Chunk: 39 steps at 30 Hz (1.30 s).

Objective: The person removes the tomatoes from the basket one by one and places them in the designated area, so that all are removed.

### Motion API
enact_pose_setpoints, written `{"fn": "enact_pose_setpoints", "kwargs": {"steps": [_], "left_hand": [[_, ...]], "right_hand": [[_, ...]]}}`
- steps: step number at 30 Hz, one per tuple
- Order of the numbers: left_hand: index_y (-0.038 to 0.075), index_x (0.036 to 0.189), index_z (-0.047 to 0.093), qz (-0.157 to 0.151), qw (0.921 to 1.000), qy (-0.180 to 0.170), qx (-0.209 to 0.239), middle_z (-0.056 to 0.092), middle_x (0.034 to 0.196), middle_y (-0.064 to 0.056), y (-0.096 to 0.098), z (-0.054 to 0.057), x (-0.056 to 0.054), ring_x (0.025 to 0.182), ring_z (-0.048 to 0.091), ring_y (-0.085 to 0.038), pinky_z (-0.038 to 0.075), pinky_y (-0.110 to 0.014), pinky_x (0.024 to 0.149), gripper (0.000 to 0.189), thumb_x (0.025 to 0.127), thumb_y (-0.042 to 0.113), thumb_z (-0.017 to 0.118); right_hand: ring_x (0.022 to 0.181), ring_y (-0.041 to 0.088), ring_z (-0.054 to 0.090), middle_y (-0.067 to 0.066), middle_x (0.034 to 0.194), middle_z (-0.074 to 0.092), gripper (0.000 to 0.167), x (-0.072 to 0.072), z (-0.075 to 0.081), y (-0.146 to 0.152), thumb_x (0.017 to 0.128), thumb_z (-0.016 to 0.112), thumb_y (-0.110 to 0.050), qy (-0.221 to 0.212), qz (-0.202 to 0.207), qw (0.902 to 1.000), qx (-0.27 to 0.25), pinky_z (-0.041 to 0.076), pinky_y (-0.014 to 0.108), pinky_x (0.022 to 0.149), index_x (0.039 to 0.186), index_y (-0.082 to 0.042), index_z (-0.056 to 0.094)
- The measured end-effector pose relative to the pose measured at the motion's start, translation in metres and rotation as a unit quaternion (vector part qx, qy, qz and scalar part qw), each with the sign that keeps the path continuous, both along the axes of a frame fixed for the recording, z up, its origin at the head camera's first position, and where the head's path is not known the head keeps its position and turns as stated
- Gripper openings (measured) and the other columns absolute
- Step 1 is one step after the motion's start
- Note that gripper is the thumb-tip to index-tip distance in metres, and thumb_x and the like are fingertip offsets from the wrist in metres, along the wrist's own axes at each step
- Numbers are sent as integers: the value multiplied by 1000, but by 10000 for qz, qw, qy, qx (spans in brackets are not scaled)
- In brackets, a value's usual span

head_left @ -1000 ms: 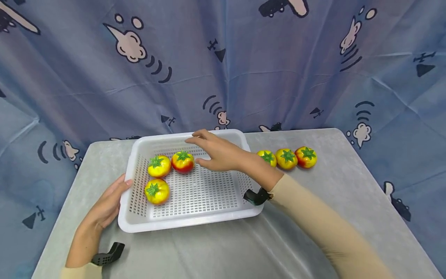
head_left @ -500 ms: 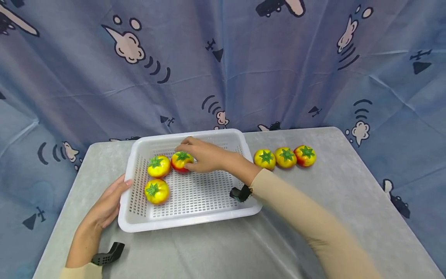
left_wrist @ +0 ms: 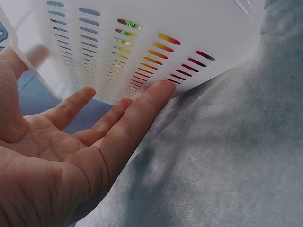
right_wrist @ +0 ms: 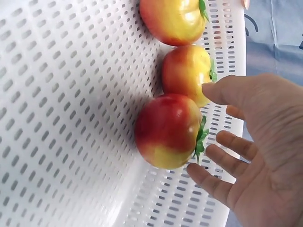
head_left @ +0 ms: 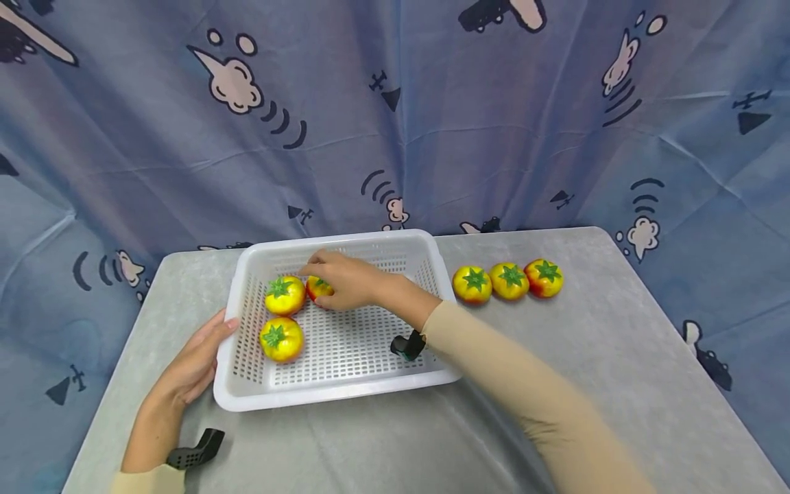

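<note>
One blue patterned curtain (head_left: 432,123) backed a grey table (head_left: 617,384).
The tabletop reached the frame's bottom edge; centre-left, a white basket (head_left: 339,392), its wall pinched by the left hand (head_left: 199,357); the right hand (head_left: 348,281), fingers spread, hung beside three glossy red-yellow fruits (head_left: 282,339) inside; three more fruits (head_left: 509,281) lay right.

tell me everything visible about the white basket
The white basket is oblong with rounded corners, a smooth rim and slotted walls and floor; it looks plastic. It stands upright, slightly askew, on the gray table, with three tomato-like fruits toward its left. The left hand holds its left end.
</note>
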State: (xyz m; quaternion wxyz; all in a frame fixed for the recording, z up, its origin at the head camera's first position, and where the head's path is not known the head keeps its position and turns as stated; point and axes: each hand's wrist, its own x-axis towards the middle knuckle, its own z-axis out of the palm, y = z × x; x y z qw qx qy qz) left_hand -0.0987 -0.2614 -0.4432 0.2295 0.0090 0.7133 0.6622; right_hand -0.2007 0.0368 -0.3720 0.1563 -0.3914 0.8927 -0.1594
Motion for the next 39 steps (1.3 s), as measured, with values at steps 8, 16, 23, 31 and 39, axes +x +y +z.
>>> {"fn": "enact_pose_setpoints", "kwargs": {"steps": [8,16,23,31,39], "left_hand": [[16,172,-3,-41,10000,42,29,23,167,-39,-1,-1,0,123,65,-19,63,-55,93,71,116,40,34],[17,172,-3,-40,10000,39,7,22,169,-37,0,-1,0,124,64,-19,63,-53,95,72,116,42,35],[17,172,-3,-7,10000,23,-23,22,169,-37,0,-1,0,124,64,-17,63,-50,95,72,116,42,35],[17,172,-3,29,10000,-65,-52,22,170,-36,2,0,0,126,63,-19,62,-51,97,73,116,43,36],[18,172,-2,100,9999,-103,-66,23,170,-35,3,1,0,125,64,-20,63,-52,96,73,115,44,36]], "right_hand": [[125,21,56,9,150,56,58,-1,-5,-4,101,72,-29,46,-166,9995,282,55,38,106,155,-18,54],[123,22,57,11,147,57,58,1,-5,-1,100,73,-26,-89,-369,9982,472,54,38,108,154,-17,55],[121,23,55,13,142,55,60,2,-5,0,99,75,-24,-301,-453,9970,543,51,37,111,155,-15,55],[130,27,56,15,150,54,65,3,-8,2,101,73,-25,-567,-440,9958,562,48,40,118,159,-14,48],[127,25,58,13,148,57,63,4,-8,3,100,74,-25,-495,-435,9964,536,50,40,117,158,-15,50]]}}
